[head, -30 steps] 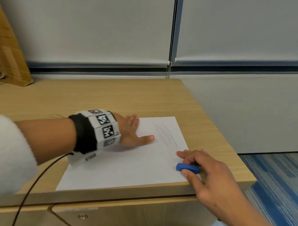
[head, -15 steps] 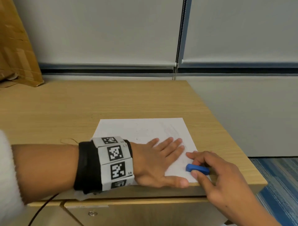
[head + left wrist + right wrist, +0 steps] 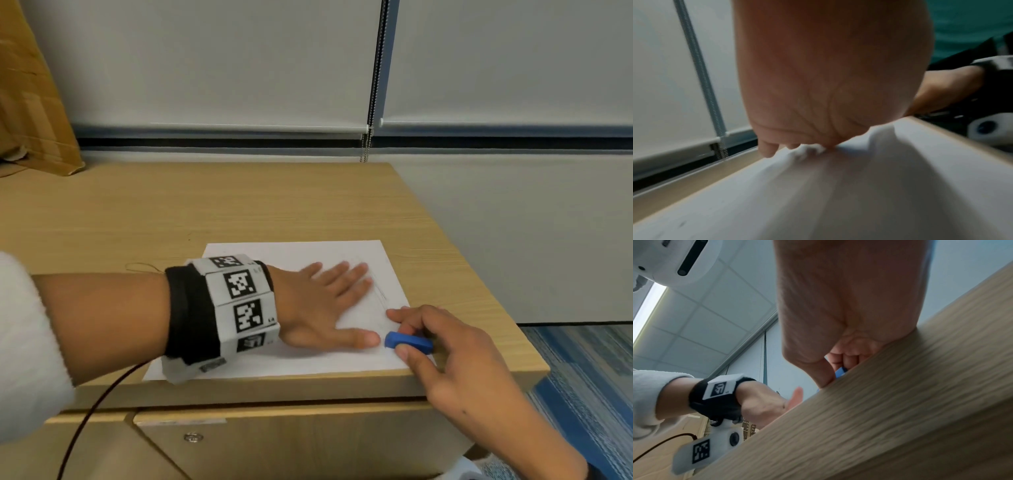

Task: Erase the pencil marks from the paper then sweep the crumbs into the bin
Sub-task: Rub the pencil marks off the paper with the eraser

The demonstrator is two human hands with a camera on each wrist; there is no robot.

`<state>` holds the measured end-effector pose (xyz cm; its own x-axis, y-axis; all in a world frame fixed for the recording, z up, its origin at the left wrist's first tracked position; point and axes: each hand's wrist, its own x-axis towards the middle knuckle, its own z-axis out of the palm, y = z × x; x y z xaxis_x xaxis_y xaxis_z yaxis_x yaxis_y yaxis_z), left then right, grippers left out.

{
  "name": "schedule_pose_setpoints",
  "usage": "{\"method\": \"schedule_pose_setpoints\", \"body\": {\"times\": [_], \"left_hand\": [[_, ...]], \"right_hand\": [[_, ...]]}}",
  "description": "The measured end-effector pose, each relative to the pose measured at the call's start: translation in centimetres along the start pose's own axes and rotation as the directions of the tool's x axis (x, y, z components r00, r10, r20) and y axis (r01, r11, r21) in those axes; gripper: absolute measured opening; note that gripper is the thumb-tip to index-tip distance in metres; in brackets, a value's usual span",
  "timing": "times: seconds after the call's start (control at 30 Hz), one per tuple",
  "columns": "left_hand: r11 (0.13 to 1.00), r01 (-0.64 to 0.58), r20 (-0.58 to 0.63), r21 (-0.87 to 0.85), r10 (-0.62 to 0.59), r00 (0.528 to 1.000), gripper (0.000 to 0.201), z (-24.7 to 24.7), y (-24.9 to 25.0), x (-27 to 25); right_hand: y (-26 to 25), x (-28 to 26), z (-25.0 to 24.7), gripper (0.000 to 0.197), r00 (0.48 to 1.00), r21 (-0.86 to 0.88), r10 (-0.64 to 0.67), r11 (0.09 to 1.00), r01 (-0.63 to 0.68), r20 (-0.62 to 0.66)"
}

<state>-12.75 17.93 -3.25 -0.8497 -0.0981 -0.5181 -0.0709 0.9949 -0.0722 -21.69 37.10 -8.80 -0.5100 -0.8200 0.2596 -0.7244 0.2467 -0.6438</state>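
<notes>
A white sheet of paper (image 3: 294, 255) lies on the wooden desk (image 3: 205, 212) near its front right corner. Faint pencil marks (image 3: 379, 291) run along its right side. My left hand (image 3: 329, 305) lies flat on the paper, fingers straight and spread, palm down (image 3: 818, 97). My right hand (image 3: 455, 349) pinches a blue eraser (image 3: 407, 342) between thumb and fingers at the sheet's lower right, just right of the left thumb. In the right wrist view only a corner of the eraser (image 3: 840, 372) shows over the desk edge. No bin is in view.
A brown cardboard box (image 3: 30, 102) leans at the back left of the desk. Roller blinds with a bead chain (image 3: 373, 85) hang behind. The desk's right edge drops to blue striped carpet (image 3: 582, 377). A drawer front with a lock (image 3: 193, 437) sits below.
My left hand slid from the sheet's left part to its right, then back a little from the front edge. The right hand stays on the eraser at the lower right corner.
</notes>
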Motion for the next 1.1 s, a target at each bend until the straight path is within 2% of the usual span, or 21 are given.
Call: {"method": "schedule_pose_setpoints", "body": {"times": [0.07, 0.17, 0.23, 0.3, 0.33, 0.37, 0.4, 0.43, 0.5, 0.57, 0.6, 0.67, 0.77, 0.87, 0.9, 0.93, 1.0, 1.07, 1.1], "left_hand": [[0.999, 0.011, 0.015, 0.03, -0.012, 1.0, 0.094, 0.6, 0.2, -0.3], [0.979, 0.205, 0.08, -0.007, -0.204, 0.976, 0.104, 1.3, -2.2, -2.0], [0.932, 0.358, 0.159, -0.052, -0.346, 0.925, 0.105, 1.4, -4.3, -3.3], [0.869, 0.492, 0.231, -0.06, -0.467, 0.853, 0.106, 1.4, -6.1, -4.1], [0.84, 0.541, 0.244, -0.04, -0.517, 0.82, 0.108, 1.3, -6.7, -4.3], [0.826, 0.562, 0.234, -0.027, -0.542, 0.807, 0.109, 1.1, -6.8, -4.4], [0.841, 0.54, 0.207, -0.037, -0.522, 0.827, 0.11, 1.0, -6.5, -4.3], [0.884, 0.463, 0.166, -0.063, -0.448, 0.879, 0.108, 0.9, -5.7, -4.3], [0.974, 0.212, 0.084, -0.081, -0.205, 0.975, 0.102, 0.9, -2.8, -4.3], [0.997, 0.013, 0.076, -0.074, -0.007, 0.997, 0.096, 1.3, 0.3, -4.3], [0.996, -0.032, 0.095, -0.079, 0.039, 0.995, 0.093, 1.6, 1.2, -4.4], [0.995, -0.018, 0.137, -0.098, 0.032, 0.99, 0.089, 2.3, 1.5, -4.8], [0.974, 0.183, 0.193, -0.132, -0.156, 0.969, 0.092, 2.7, -1.7, -6.0], [0.89, 0.44, 0.244, -0.118, -0.404, 0.882, 0.1, 2.8, -5.2, -6.6], [0.865, 0.489, 0.245, -0.112, -0.453, 0.857, 0.101, 2.7, -5.8, -6.5], [0.858, 0.5, 0.228, -0.116, -0.467, 0.855, 0.101, 2.5, -5.9, -6.3], [0.913, 0.381, 0.142, -0.143, -0.362, 0.921, 0.097, 2.2, -5.0, -5.7], [0.976, 0.16, 0.058, -0.149, -0.153, 0.987, 0.091, 1.9, -3.2, -5.1], [0.987, 0.073, 0.04, -0.142, -0.068, 0.997, 0.088, 1.9, -2.5, -4.8]], "right_hand": [[0.1, 0.0, 0.0, 0.024, 1.0, 0.003, -0.007, 1.0, 0.007, -0.007], [0.1, 0.0, 0.1, 0.025, 1.0, 0.021, -0.004, 1.0, 0.005, -0.015], [0.1, 0.0, 0.0, 0.03, 1.0, 0.018, -0.009, 1.0, 0.009, -0.01], [0.0, 0.1, -0.1, 0.034, 1.0, 0.007, -0.013, 1.0, 0.013, -0.008], [-0.1, 0.0, -0.1, 0.034, 1.0, 0.005, -0.014, 1.0, 0.014, -0.011], [-0.1, 0.0, -0.1, 0.033, 1.0, 0.004, -0.015, 1.0, 0.015, -0.014], [-0.1, 0.0, 0.0, 0.031, 1.0, 0.004, -0.018, 1.0, 0.018, -0.016], [-0.1, 0.0, 0.0, 0.031, 1.0, 0.005, -0.02, 1.0, 0.02, -0.017], [0.0, 0.0, 0.0, 0.032, 1.0, 0.011, -0.022, 1.0, 0.022, -0.019], [0.0, 0.0, 0.0, 0.032, 1.0, 0.013, -0.021, 1.0, 0.021, -0.023], [0.0, 0.0, 0.1, 0.031, 0.999, 0.01, -0.02, 1.0, 0.02, -0.026], [0.0, 0.0, 0.1, 0.031, 0.999, 0.005, -0.021, 1.0, 0.021, -0.029], [-0.1, 0.0, 0.0, 0.031, 1.0, 0.003, -0.021, 1.0, 0.021, -0.024], [-0.1, 0.0, 0.0, 0.025, 1.0, -0.006, -0.009, 1.0, 0.008, -0.022], [-0.2, 0.0, 0.0, 0.023, 1.0, -0.004, -0.006, 1.0, 0.006, -0.023], [-0.2, 0.0, 0.0, 0.023, 1.0, -0.002, -0.001, 1.0, 0.001, -0.02], [-0.2, 0.0, 0.0, 0.023, 1.0, 0.001, 0.007, 1.0, -0.007, -0.012], [-0.2, 0.0, -0.1, 0.021, 1.0, 0.007, 0.018, 1.0, -0.018, -0.01], [-0.2, 0.0, -0.1, 0.02, 1.0, 0.01, 0.022, 1.0, -0.022, -0.01]]}}
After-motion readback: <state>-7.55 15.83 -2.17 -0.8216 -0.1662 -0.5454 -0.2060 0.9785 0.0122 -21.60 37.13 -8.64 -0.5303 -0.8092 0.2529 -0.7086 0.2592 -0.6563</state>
